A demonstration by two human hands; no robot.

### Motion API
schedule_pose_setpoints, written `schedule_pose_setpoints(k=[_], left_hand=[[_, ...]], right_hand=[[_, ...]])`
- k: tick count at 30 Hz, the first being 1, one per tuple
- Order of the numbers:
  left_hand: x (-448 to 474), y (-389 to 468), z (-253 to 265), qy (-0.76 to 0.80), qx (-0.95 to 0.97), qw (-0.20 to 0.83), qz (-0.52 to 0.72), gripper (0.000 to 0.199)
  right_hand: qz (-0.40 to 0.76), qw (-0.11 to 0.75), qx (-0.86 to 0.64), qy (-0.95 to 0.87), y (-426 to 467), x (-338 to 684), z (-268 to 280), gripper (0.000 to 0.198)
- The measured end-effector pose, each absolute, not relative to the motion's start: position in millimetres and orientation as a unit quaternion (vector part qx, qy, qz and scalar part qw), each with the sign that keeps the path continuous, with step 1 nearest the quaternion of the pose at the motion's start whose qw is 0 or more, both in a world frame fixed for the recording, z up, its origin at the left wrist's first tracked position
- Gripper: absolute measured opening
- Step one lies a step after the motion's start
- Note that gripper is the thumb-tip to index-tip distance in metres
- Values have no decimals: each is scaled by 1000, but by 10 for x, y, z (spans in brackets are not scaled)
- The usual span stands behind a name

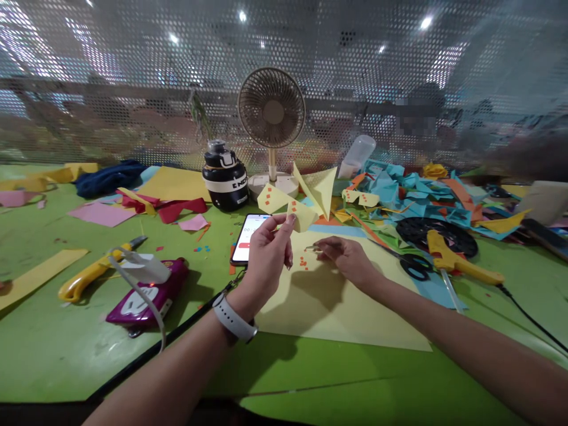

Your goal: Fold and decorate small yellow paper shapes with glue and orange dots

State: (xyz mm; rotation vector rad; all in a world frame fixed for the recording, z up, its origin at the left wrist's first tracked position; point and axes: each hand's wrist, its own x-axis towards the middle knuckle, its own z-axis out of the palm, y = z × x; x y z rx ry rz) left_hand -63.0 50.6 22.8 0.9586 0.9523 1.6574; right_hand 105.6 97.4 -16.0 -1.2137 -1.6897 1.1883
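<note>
My left hand (271,251) pinches a pale yellow paper cutout (304,216) shaped like a pair of glasses, raised above the sheet. Small orange squares dot its two lobes. Over the large pale yellow sheet (355,316), my right hand (348,260) is closed on a small thin tool (312,248) with a narrow tip; most of it is hidden by the fingers. Just below that tip lie several loose orange paper squares (303,264). A similar dotted cutout (360,197) rests farther back, beside a folded pale yellow paper (320,186).
A phone (242,241) lies behind my left hand. Behind stand a fan (272,109) and black bottle (225,183). Scissors (415,266), a yellow glue gun (461,260) and blue scraps (394,183) are right; a yellow cutter (86,278) and purple power box (153,296) left.
</note>
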Motion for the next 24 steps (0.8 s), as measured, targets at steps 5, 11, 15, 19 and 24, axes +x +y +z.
schedule_pose_setpoints(k=[5, 11, 15, 19, 24], left_hand=[[-630, 512, 227, 387, 391, 483, 682, 16], [-630, 519, 212, 384, 396, 481, 681, 17], [-629, 517, 213, 386, 396, 482, 679, 18], [-624, 518, 216, 390, 398, 479, 678, 18], [-623, 518, 209, 393, 399, 475, 679, 19]], right_hand=[[482, 381, -454, -646, 992, 1060, -218, 28], [455, 391, -472, -646, 1000, 1052, -200, 26], [456, 386, -479, -644, 982, 1041, -175, 25], [457, 387, -476, -644, 986, 1043, -185, 24], [450, 379, -479, -652, 976, 1045, -165, 24]])
